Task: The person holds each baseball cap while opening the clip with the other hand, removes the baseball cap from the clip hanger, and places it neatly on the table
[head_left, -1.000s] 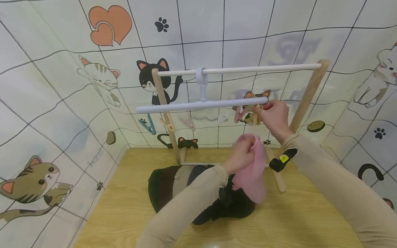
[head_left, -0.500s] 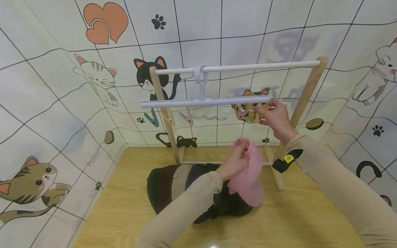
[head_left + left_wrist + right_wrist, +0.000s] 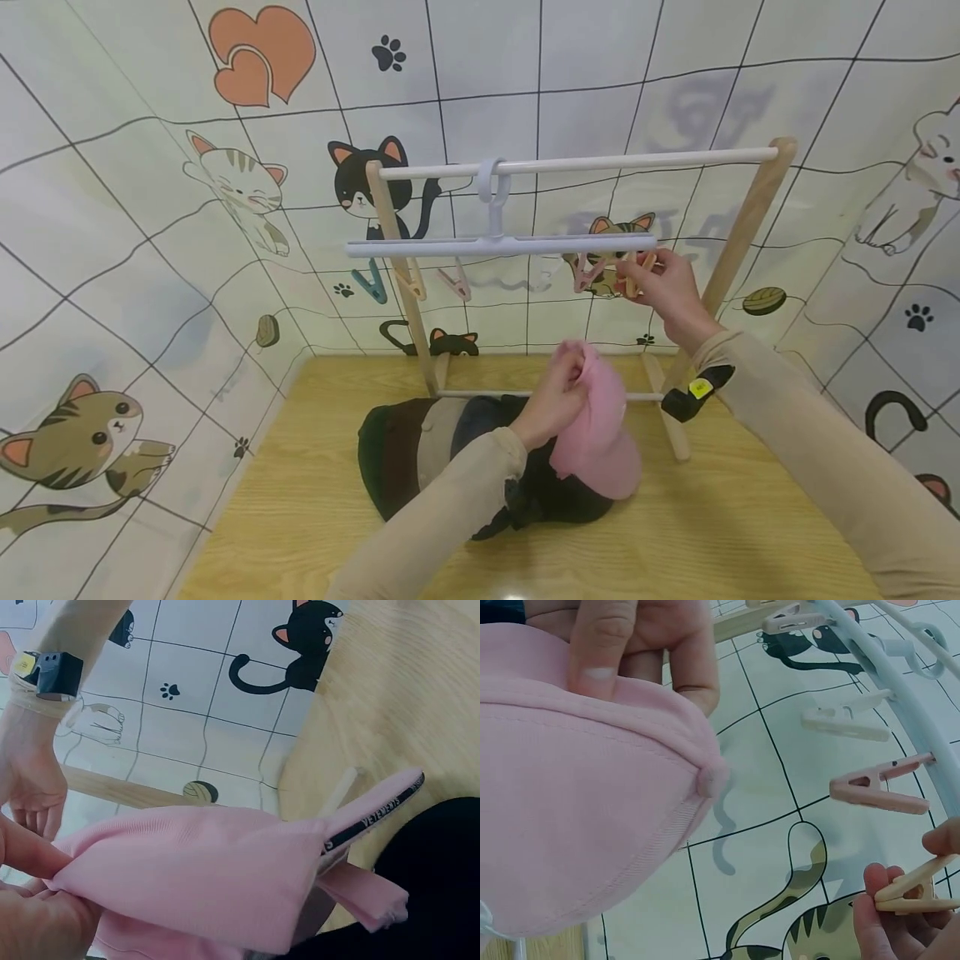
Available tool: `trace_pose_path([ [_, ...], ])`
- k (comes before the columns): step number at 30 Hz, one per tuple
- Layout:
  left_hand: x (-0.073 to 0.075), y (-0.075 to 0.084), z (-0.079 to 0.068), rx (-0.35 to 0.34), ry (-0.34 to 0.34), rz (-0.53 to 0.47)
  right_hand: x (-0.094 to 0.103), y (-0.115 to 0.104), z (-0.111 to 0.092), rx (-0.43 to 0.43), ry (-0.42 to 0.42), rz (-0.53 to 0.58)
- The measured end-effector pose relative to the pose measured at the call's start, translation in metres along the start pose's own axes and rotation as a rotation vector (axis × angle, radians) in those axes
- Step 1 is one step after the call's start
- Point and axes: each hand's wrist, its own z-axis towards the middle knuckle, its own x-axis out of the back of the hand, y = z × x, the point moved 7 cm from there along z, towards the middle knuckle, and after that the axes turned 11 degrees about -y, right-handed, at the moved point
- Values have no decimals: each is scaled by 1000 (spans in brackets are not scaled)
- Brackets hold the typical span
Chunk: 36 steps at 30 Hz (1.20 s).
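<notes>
My left hand (image 3: 553, 407) pinches a pink baseball cap (image 3: 596, 425) by its crown, with the brim hanging down to the right. In the left wrist view, the strap and the lettered inner band of the cap (image 3: 202, 877) show. At the right end of a white clip hanger (image 3: 502, 245), my right hand (image 3: 673, 293) holds a pale yellow clothespin (image 3: 915, 892) between thumb and fingers. Beside that clip hangs a dusky pink clothespin (image 3: 881, 787). The cap is below the hanger bar, apart from the clips.
The hanger hooks over the white rod (image 3: 637, 161) of a wooden-post rack (image 3: 738, 221). More clips, among them a teal clothespin (image 3: 370, 283), hang along the left half. Under my left arm, a row of nested caps (image 3: 401, 450) lies on the wooden table (image 3: 262, 500). Cat-print walls stand behind.
My left hand has moved the pink cap slightly down and left. The hanger bar has shifted slightly right and levelled. The right hand stays at the yellow clothespin.
</notes>
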Motion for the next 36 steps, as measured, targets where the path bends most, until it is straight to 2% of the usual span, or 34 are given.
trace_pose_path([
  [3,-2,-9,-6,17,8,-45,-1,3,-1,1,-7,-1],
  [7,-5,-24,-15,75,31,-104,-2,6,-3,1,-10,12],
  [12,-6,-38,-27,135,63,-125,-3,7,-2,3,-5,30],
  [18,-4,-46,-39,190,74,-65,-4,6,-3,0,2,7],
  [22,-3,-50,-52,241,35,-41,-5,7,-3,6,4,-4],
  [25,0,-53,-64,267,5,14,-5,7,-3,15,6,-8],
  [31,9,-54,-82,286,-23,141,-5,8,-1,21,11,-22],
  [36,12,-54,-91,290,-11,178,-7,12,-1,11,3,-39],
])
